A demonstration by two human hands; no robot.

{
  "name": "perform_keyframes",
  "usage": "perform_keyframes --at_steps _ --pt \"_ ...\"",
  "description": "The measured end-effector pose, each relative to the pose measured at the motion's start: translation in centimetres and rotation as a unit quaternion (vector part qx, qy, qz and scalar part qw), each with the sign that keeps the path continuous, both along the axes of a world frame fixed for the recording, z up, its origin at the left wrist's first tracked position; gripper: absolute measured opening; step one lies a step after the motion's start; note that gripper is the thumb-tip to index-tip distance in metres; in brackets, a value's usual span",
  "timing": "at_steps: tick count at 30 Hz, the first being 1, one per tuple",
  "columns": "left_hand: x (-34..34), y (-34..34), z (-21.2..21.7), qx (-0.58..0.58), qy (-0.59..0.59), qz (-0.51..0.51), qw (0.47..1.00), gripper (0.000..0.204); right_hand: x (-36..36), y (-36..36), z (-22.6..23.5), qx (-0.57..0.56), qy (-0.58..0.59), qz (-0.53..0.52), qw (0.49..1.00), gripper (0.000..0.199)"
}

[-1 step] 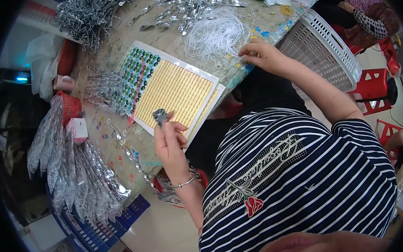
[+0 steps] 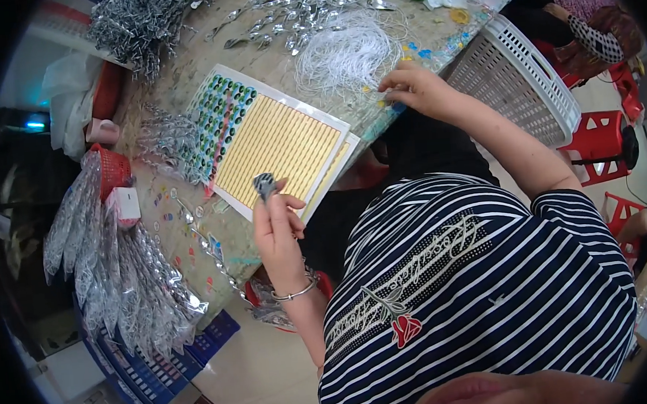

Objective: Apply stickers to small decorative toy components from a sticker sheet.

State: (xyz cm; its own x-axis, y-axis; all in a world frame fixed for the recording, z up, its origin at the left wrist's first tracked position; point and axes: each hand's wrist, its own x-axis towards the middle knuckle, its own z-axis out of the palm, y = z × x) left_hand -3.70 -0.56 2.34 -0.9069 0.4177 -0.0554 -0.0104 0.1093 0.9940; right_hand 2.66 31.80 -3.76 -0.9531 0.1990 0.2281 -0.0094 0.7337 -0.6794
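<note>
We take the yellow sticker sheet (image 2: 276,149) as our landmark: it lies flat on the worktop (image 2: 182,70), its long axis running from the near edge of the worktop up and away toward the pile of silver pieces (image 2: 304,10).

Beyond the sheet's far right corner lies a loose bundle of white string (image 2: 348,52), and our right hand (image 2: 420,89) rests at the bundle's near right edge. Its fingers are curled down into the strands; we cannot tell whether they actually pinch any.

To the right of the sheet, off the worktop's edge, stands a white slatted basket (image 2: 523,71).

At the sheet's near edge our left hand (image 2: 277,227) is raised, fingers closed on a small dark silver-grey piece (image 2: 264,183) held upright above the sheet's near border.

So the string lies up and to the right of the held piece, across the sheet, and the right hand is by far the nearer one to it.
</note>
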Motion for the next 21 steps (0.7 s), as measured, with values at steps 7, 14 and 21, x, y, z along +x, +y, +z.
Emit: perform_keyframes --at_steps 7,14,21 --pt "3.0 0.9 -0.4 -0.057 -0.048 -0.064 0.995 0.029 -1.9 0.3 -2.0 0.141 0.015 -0.002 0.99 0.019" --pt "3.6 1.2 -1.3 -0.091 -0.075 -0.075 0.99 0.03 -2.6 1.6 0.0 -0.054 0.034 0.047 0.997 0.007" --pt "2.9 3.6 -1.0 -0.102 -0.09 -0.085 0.987 0.031 -2.4 3.5 6.7 -0.293 0.035 0.039 0.955 0.014"
